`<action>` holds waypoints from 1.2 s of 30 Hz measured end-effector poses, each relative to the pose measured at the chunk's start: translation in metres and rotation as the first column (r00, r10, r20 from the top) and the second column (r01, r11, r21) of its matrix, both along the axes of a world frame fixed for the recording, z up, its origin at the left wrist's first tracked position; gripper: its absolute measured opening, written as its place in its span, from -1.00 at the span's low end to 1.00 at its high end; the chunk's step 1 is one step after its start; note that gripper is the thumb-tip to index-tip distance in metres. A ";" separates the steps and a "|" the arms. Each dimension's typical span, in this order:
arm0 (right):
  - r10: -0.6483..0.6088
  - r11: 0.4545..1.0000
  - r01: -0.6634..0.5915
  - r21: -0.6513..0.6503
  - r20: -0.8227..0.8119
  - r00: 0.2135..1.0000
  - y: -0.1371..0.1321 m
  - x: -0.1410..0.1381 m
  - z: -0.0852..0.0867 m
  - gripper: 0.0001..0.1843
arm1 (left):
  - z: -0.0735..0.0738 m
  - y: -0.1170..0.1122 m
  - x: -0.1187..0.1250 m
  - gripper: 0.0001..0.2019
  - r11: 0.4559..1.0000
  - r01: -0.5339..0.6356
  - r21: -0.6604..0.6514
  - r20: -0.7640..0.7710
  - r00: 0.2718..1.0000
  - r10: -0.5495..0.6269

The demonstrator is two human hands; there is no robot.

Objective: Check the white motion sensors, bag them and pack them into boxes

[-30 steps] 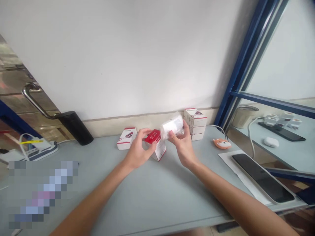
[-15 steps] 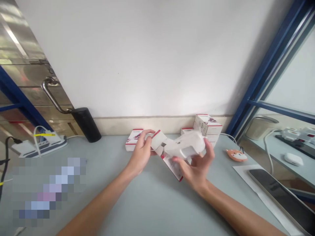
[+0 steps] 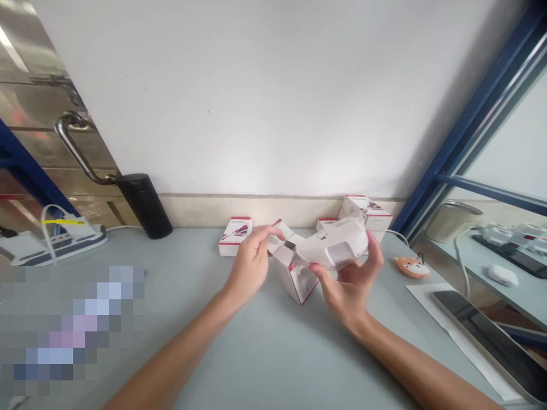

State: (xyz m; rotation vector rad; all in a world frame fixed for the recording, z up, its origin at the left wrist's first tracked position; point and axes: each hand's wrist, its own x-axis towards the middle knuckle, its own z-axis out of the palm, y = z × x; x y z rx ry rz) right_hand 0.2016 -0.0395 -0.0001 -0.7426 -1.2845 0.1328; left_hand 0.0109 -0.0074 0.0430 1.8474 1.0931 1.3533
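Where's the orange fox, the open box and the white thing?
Orange fox (image 3: 411, 267), head view, on its face.
Open box (image 3: 298, 283), head view, on its side panel.
White wrapped object (image 3: 335, 245), head view, on its middle.

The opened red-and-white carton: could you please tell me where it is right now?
In the head view, the opened red-and-white carton sits on the pale grey desk, between the left hand and right hand, just below the white wrapped item.

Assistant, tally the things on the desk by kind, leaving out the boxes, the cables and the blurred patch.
Black flask: 1
Power strip: 1
Orange fox figure: 1
White paper sheet: 1
Phone: 1
Total: 5
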 end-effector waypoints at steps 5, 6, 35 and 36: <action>0.074 0.995 -0.076 -0.066 -0.022 0.997 0.003 -0.001 -0.004 0.05 | 0.014 -0.005 -0.004 -0.68 0.984 0.148 -0.098 -0.185 0.969 -0.164; 0.087 0.993 -0.090 -0.081 -0.039 0.995 0.004 -0.001 -0.004 0.06 | 0.017 -0.008 -0.004 -0.69 0.971 0.189 -0.149 -0.189 0.958 -0.216; 0.363 0.902 -0.227 -0.368 0.356 0.861 0.018 0.037 0.056 -0.05 | -0.001 -0.009 -0.008 -0.93 0.969 0.245 -0.006 -0.206 0.948 -0.241; 0.372 0.900 -0.225 -0.373 0.389 0.843 0.018 0.039 0.057 -0.05 | -0.002 -0.008 -0.007 -0.93 0.971 0.240 0.004 -0.197 0.952 -0.235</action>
